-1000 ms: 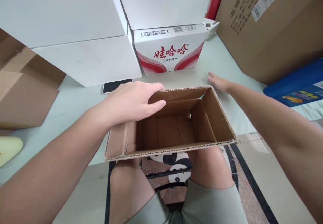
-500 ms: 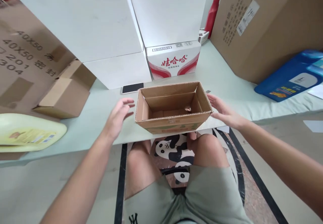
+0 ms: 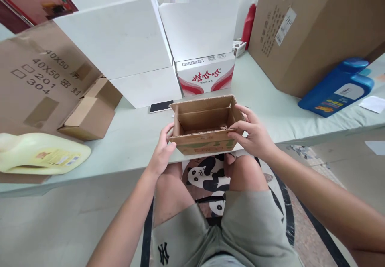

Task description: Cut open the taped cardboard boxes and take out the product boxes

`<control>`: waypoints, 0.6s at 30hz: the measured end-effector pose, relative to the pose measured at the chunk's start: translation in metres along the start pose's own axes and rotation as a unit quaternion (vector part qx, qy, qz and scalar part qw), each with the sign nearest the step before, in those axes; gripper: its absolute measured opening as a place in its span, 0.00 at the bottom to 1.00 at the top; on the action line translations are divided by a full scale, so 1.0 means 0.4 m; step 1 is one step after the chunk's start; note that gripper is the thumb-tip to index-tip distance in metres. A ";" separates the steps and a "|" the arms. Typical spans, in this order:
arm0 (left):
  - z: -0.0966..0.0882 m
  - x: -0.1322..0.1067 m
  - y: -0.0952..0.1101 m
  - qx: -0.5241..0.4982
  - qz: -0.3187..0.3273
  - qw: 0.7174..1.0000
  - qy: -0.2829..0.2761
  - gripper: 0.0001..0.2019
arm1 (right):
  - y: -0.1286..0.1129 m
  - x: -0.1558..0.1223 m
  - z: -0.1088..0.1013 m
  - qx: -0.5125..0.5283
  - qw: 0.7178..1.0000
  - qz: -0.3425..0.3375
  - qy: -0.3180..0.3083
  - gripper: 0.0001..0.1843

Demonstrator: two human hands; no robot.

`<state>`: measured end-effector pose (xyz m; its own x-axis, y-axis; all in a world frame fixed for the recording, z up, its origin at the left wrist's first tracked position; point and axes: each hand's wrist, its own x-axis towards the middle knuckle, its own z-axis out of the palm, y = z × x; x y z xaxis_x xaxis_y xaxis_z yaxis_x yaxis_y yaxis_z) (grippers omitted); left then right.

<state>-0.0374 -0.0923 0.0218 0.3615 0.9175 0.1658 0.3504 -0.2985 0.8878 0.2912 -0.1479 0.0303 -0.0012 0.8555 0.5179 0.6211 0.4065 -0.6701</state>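
An open-topped cardboard box [image 3: 207,144] sits at the front edge of the table, with its brown inside showing and a printed front. My left hand [image 3: 164,148] grips its left end, the thumb at the front corner and the fingers around the side. At the right end, my right hand [image 3: 252,132] holds the box, fingers along the end wall and over the front rim. A scrap of something small lies in the box's far right inner corner, too small to name.
Behind stands a white carton with red lettering [image 3: 206,76], with a phone [image 3: 161,106] in front of tall white panels [image 3: 117,38]. A yellowish jug [image 3: 45,154] and small cardboard boxes [image 3: 88,114] are left. A blue bottle [image 3: 335,88] leans by a big carton [image 3: 315,30] at right.
My left hand has moved right and closed on the box's left end. My right hand has shifted from beside the box to gripping its right end. The view has tilted up slightly.
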 end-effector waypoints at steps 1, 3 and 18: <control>0.005 0.001 0.003 -0.027 -0.011 1.000 -0.009 0.34 | -0.005 -0.004 -0.008 -0.006 1.000 -0.005 0.016 0.08; 0.017 0.008 0.008 -0.077 -0.028 0.997 -0.015 0.36 | -0.016 -0.009 -0.041 -0.033 0.998 0.004 0.051 0.07; 0.132 0.176 -0.253 0.245 -0.030 0.969 0.018 0.23 | 0.167 0.249 -0.340 -0.393 0.879 0.114 0.243 0.13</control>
<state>-0.0017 -0.0113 -0.0790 0.3009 0.9429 0.1432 0.7405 -0.3256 0.5879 0.4391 -0.0790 0.1093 0.4105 0.5697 0.7120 0.9117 -0.2696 -0.3099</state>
